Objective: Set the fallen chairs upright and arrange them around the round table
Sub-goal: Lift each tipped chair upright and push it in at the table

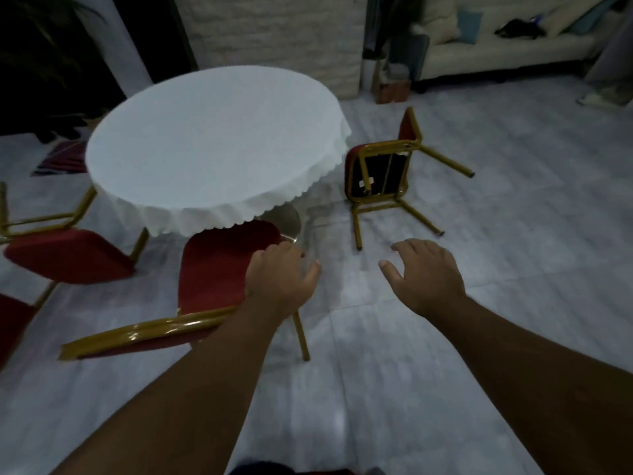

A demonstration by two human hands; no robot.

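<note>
1. Head view: a round table (212, 142) with a white cloth stands on a pale tiled floor (376, 337), left of centre.
2. One chair (380, 173) lies tipped over on the floor just right of the table, its dark underside facing the camera and its gold legs pointing right and toward the viewer.
3. A second chair (219, 269) stands upright at the near edge of the table, its red seat partly under the hanging cloth and its gold backrest rail closest to the viewer.
4. A third chair (68, 255) with a red seat stands at the table's left side; part of another red seat (13, 323) shows at the left edge of the picture.
5. The left hand (281, 279) is above the right edge of the near chair's seat, fingers loosely curled and gripping nothing; whether it touches the seat cannot be told.
6. The right hand (424, 275) hovers over bare floor, fingers spread and empty, near the fallen chair's legs but apart from them.
7. A light sofa (496, 49) sits against the far wall at upper right.
</note>
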